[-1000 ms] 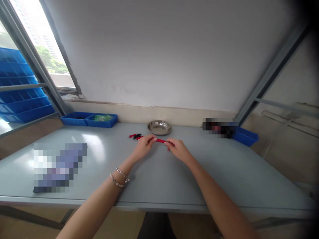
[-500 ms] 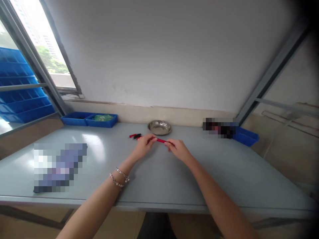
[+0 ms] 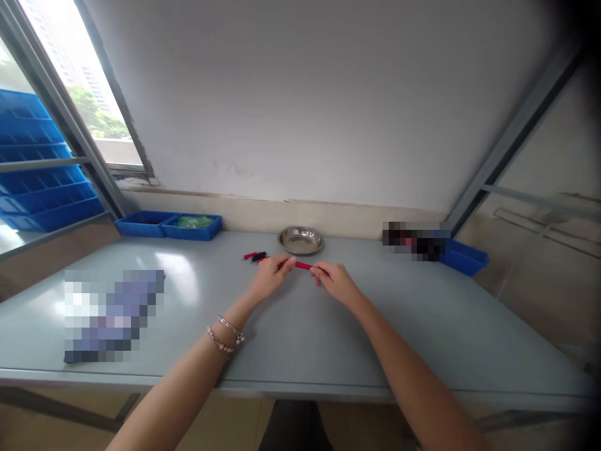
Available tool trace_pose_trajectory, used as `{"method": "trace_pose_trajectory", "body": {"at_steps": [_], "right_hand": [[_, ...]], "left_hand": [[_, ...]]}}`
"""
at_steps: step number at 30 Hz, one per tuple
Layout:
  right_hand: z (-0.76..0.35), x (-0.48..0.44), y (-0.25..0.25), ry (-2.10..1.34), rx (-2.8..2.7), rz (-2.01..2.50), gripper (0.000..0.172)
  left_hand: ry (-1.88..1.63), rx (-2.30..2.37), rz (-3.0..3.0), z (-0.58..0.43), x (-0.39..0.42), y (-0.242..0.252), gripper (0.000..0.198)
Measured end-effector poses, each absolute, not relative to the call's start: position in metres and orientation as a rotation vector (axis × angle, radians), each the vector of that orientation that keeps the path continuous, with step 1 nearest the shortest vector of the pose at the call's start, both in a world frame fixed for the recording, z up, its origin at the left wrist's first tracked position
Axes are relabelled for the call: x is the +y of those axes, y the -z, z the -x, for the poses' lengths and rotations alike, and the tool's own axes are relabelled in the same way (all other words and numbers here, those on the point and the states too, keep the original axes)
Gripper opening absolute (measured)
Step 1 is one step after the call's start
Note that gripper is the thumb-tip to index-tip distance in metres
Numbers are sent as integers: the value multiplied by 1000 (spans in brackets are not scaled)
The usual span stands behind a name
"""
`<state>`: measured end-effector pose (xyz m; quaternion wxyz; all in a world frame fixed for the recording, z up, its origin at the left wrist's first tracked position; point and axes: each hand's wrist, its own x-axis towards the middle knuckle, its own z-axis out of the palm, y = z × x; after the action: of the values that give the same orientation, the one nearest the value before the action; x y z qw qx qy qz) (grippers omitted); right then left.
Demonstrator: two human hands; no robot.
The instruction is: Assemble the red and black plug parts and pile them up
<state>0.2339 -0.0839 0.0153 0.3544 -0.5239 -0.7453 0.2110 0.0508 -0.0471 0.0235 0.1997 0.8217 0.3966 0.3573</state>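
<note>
A slim red pen (image 3: 303,265) is stretched level between my two hands, above the middle of the table. Its left end is pinched by my left hand (image 3: 271,275), which wears bracelets at the wrist. At the other end, my right hand (image 3: 339,283) grips it between thumb and fingers; both tips are covered by fingers. Just left of my left hand lies a small group of red and black pens (image 3: 256,256), partly hidden behind that hand. A shallow round metal dish (image 3: 300,252) stands right behind the held pen.
Two blue bins (image 3: 191,233) stand at the table's back left, one with green-and-white pieces in it. Another blue bin (image 3: 464,257) sits at the right, beside a blurred dark item (image 3: 413,243). A pixelated bluish object (image 3: 117,319) lies on the grey table (image 3: 300,351) at left.
</note>
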Motion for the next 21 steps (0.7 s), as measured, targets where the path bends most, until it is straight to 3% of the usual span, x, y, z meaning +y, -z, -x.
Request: {"method": "trace_pose_trajectory", "body": {"at_steps": [7,21], "right_hand": [[-235,-84,-15,-562,-1913,1339,26],[-233,-85,-17,-582,-1911,1348,26]], "left_hand": [[-1124,1017,-2327,-48,-42,-16,20],[-1050,1081,-2347,-48,-45,-22,35]]}}
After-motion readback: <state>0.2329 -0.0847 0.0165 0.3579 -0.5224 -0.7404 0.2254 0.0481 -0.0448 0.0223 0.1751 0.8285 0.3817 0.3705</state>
